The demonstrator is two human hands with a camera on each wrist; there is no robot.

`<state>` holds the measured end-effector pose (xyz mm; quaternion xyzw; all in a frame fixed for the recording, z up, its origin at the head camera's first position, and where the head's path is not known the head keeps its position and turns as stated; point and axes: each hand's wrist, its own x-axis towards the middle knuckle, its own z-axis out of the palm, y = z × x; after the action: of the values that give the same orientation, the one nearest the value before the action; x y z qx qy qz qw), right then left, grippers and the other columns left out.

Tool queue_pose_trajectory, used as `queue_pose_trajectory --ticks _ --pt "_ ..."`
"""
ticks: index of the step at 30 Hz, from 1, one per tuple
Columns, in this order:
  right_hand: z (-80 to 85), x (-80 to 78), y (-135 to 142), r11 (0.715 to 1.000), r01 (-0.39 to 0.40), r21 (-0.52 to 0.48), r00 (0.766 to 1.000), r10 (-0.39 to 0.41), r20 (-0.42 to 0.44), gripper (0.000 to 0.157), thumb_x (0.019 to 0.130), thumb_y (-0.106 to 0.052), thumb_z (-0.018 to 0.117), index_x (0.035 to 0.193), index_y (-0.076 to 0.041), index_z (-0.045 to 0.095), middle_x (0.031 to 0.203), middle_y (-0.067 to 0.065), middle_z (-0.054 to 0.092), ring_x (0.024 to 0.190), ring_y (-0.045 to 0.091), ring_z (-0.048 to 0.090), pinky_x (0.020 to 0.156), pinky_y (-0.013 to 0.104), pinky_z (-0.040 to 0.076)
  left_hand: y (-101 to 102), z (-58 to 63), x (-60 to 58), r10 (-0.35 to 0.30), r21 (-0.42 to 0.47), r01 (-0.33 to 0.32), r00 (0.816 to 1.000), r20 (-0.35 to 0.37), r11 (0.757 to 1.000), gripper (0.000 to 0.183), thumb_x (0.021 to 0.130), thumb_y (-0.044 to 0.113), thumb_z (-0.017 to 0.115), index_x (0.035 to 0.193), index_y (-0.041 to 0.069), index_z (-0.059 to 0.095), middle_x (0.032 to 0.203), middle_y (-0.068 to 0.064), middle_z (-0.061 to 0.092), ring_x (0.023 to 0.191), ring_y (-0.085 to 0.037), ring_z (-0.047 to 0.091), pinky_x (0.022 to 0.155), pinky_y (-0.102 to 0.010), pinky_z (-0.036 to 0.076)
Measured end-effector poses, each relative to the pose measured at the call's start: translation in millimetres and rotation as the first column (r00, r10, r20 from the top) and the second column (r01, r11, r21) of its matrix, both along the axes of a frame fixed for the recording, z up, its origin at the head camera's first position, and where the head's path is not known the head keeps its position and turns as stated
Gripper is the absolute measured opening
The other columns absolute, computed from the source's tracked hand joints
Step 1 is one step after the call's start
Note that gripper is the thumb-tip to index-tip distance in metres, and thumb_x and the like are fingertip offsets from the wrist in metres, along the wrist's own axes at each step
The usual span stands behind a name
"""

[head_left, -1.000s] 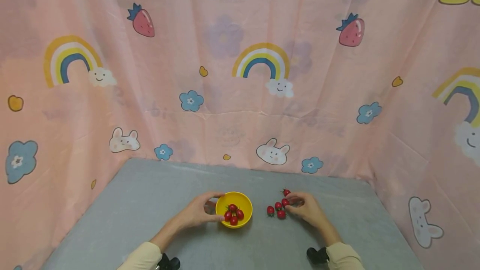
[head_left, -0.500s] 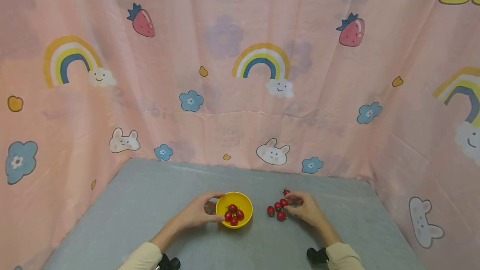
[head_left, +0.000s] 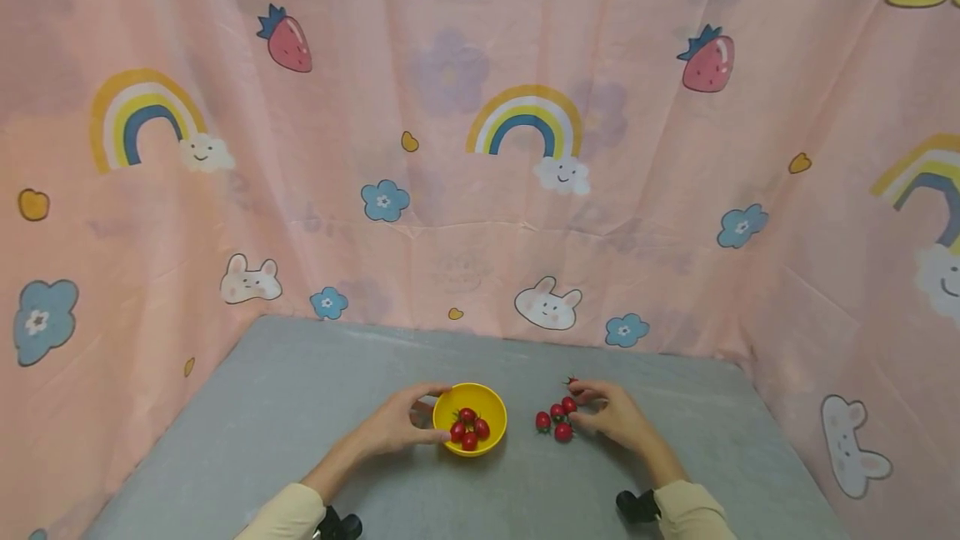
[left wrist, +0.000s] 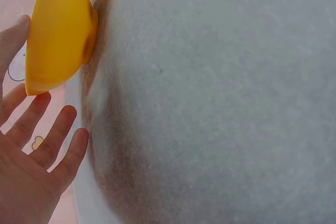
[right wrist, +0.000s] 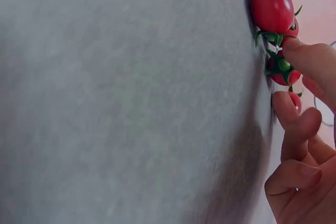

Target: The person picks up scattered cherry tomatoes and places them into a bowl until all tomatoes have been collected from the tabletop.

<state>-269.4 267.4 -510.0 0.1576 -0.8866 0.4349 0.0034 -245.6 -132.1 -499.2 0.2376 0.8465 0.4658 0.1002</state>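
My left hand (head_left: 393, 422) grips the yellow bowl (head_left: 498, 408) by its left side, thumb at the near rim and fingers at the far rim. Several red cherry tomatoes (head_left: 468, 441) lie inside the bowl. To the right, my right hand (head_left: 617, 415) has thumb and forefinger at either side of a cherry tomato (head_left: 568, 404) in a small cluster. The right wrist view shows a larger-looking tomato (right wrist: 272, 6) beside the thumb and a green-topped one (right wrist: 283, 72) between thumb and finger. The farthest tomato (head_left: 572, 380) is mostly hidden behind the right fingers.
Under everything is a grey tabletop (head_left: 337, 373). Pink patterned cloth (head_left: 450, 257) hangs behind it and at both sides. Loose tomatoes at the cluster's left (head_left: 542, 421) and front (head_left: 563, 432) sit between the bowl and the right hand.
Within the cluster, the tomato at the right fingertips and the front one have shifted slightly. The farthest tomato is more covered by the fingers. The left hand and bowl stay put.
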Motion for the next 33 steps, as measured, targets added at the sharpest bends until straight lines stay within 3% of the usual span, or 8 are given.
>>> queue_pose_trajectory --ticks 2,5,18,27,33 --pt "-0.2 -1.3 -2 1.0 -0.006 -0.006 1.0 0.006 -0.002 0.039 0.084 -0.007 0.084 0.12 0.0 0.07 0.112 0.012 0.071 0.102 0.031 0.065 0.093 0.062 0.047 0 -0.8 -0.5 -0.002 -0.003 0.002 1.0 -0.002 1.0 0.066 0.087 0.028 0.084 0.144 0.012 0.055 0.141 -0.007 0.056 0.112 -0.026 0.061 0.09 -0.039 0.055" --pt "-1.5 -3.4 -3 1.0 -0.01 -0.003 1.0 0.01 -0.009 0.036 0.084 -0.005 0.083 0.118 0.0 0.071 0.116 0.013 0.07 0.1 0.03 0.066 0.096 0.065 0.045 0 -1.6 -1.1 0.002 -0.005 -0.002 1.0 -0.004 1.0 0.066 0.087 0.028 0.084 0.144 0.012 0.056 0.141 -0.007 0.056 0.112 -0.025 0.061 0.09 -0.039 0.055" --pt "-2.8 -4.3 -4 0.999 -0.039 0.028 0.998 0.04 -0.042 0.024 0.085 -0.005 0.081 0.108 -0.001 0.073 0.099 0.007 0.07 0.092 0.027 0.065 0.084 0.053 0.054 1 -1.7 -1.2 0.007 -0.006 -0.006 1.0 0.01 1.0 0.066 0.086 0.028 0.085 0.143 0.013 0.056 0.14 -0.007 0.056 0.112 -0.026 0.061 0.09 -0.04 0.055" --pt "-8.3 -5.4 -1 1.0 0.026 0.009 0.997 -0.025 -0.07 0.015 0.084 0.003 0.076 0.096 -0.005 0.074 0.089 0.0 0.068 0.085 0.02 0.062 0.079 0.041 0.054 1 -1.5 -1.4 -0.005 0.003 0.005 1.0 0.005 1.0 0.066 0.087 0.027 0.084 0.144 0.012 0.055 0.141 -0.007 0.056 0.112 -0.026 0.061 0.09 -0.041 0.056" --pt "-8.4 -4.1 7 1.0 -0.014 -0.004 0.998 0.013 -0.062 0.027 0.083 -0.004 0.082 0.107 0.0 0.071 0.097 0.004 0.071 0.093 0.026 0.066 0.09 0.058 0.05 1 -1.5 -1.4 -0.008 0.004 0.008 1.0 0.001 1.0 0.065 0.087 0.027 0.084 0.143 0.012 0.056 0.14 -0.008 0.057 0.111 -0.026 0.062 0.089 -0.04 0.056"
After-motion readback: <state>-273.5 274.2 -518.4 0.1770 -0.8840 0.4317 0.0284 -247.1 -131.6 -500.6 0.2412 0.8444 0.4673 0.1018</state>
